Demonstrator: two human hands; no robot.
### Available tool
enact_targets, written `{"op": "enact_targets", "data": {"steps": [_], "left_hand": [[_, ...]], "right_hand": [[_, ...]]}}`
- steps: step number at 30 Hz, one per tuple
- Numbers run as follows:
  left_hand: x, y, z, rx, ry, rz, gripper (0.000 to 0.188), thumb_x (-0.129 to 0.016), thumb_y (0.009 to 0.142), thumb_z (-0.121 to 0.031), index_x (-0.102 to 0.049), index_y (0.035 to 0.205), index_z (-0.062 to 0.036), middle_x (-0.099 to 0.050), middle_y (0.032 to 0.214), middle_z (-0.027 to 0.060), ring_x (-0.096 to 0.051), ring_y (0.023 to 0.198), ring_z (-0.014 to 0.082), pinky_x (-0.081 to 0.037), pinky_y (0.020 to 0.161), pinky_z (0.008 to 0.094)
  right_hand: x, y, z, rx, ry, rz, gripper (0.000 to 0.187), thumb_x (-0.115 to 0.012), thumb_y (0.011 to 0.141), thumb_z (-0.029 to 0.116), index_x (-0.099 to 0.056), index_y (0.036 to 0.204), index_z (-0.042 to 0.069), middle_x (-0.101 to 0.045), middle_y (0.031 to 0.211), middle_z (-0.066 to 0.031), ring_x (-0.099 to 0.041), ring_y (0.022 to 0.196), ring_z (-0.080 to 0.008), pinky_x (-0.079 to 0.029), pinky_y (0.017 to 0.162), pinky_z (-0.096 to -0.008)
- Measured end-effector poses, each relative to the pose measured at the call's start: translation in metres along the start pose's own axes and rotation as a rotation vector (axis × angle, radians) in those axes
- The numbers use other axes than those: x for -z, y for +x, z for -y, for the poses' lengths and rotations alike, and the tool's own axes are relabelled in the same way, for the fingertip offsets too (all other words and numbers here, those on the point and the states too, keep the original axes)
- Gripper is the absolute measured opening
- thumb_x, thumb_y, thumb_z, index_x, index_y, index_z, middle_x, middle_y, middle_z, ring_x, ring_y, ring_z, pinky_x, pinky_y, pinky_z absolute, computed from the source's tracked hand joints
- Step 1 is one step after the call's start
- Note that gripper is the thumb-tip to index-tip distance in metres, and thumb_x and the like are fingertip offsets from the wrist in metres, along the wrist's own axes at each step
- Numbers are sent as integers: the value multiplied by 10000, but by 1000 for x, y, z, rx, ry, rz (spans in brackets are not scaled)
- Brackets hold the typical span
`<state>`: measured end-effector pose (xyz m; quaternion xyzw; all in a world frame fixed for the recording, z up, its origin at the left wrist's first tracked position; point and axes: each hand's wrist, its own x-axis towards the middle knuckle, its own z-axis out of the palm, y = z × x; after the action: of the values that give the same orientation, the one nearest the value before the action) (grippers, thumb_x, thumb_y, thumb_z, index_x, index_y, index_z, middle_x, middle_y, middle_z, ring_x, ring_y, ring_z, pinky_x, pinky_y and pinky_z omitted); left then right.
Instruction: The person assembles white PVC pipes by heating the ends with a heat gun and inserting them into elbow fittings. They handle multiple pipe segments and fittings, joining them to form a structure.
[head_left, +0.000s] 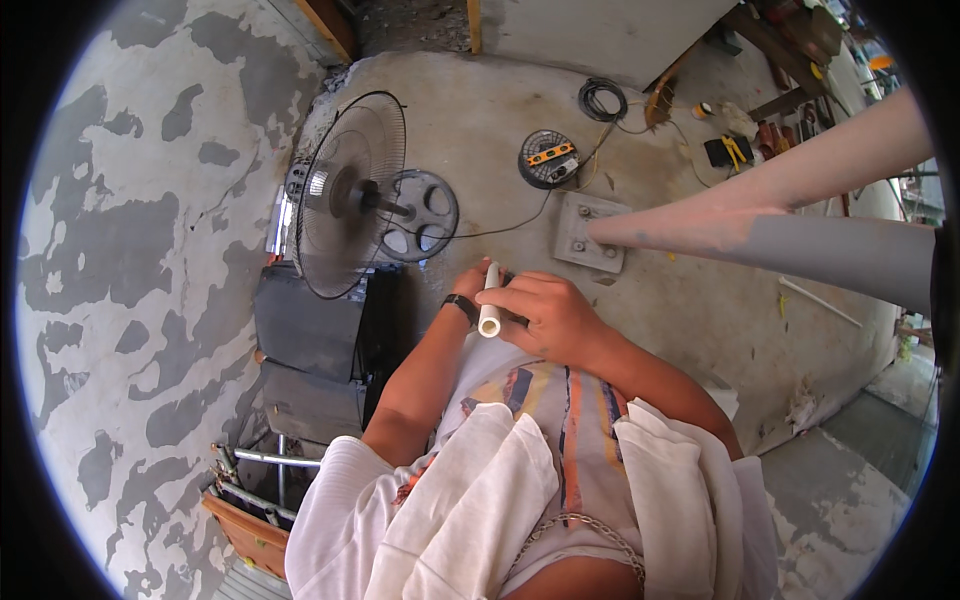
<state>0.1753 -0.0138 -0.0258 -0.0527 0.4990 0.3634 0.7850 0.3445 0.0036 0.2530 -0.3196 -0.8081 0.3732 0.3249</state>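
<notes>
A short white plastic pipe (490,311) is held in front of my chest, its round open end turned up toward me. My right hand (550,313) is closed on it from the right, with fingers lying across the pipe. On the far left side, my left hand (470,283) grips the pipe's farther part; its fingers are partly hidden behind the pipe and the right hand. A dark watch (463,306) is around my left wrist.
A standing fan (350,195) with a round base (447,205) is close on the left, near black cases (310,325). A bolted steel footing (575,247) carries thick grey posts (840,250) at right. A cable reel (545,175), coiled cable (602,98) and tools (735,152) lie farther off.
</notes>
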Motion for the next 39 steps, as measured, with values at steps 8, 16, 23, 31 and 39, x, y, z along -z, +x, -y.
{"op": "enact_targets", "data": {"steps": [8,16,23,31,39], "left_hand": [[-12,-6,-6,138,-12,12,336,-501,1112,-342,-532,1182,-15,-680,955,136,-662,799,265,-586,744,413],[0,15,14,-86,244,61,345,-522,1097,-354,-576,1195,-28,-690,993,144,-687,873,296,-591,789,456],[-21,11,32,75,722,199,193,-625,1014,-215,-668,1111,-54,-716,964,97,-712,766,218,-615,686,379],[63,-37,32,-83,218,-273,452,-681,1005,-297,-594,1325,10,-708,1120,151,-711,924,247,-606,810,384],[172,-61,61,-60,61,-655,302,-641,1036,-222,-622,1271,-33,-711,1005,114,-718,869,248,-607,761,391]], "right_hand": [[6,-6,-5,-52,-9,19,385,-840,747,81,-732,1115,114,-641,797,-64,-641,763,-283,-525,723,-402],[5,-6,-20,-119,-8,89,369,-841,784,155,-727,1131,103,-686,916,-101,-683,864,-316,-552,759,-416],[-23,-16,-99,-219,-110,209,369,-736,921,224,-671,1248,66,-688,1109,-170,-666,1045,-389,-547,908,-452],[-50,-25,-145,-373,-234,510,300,-690,960,327,-697,1152,96,-679,1021,-161,-656,997,-398,-527,845,-510],[-52,-28,-154,-400,-243,580,311,-711,948,340,-727,1164,116,-694,1022,-169,-665,1003,-390,-535,860,-501]]}}
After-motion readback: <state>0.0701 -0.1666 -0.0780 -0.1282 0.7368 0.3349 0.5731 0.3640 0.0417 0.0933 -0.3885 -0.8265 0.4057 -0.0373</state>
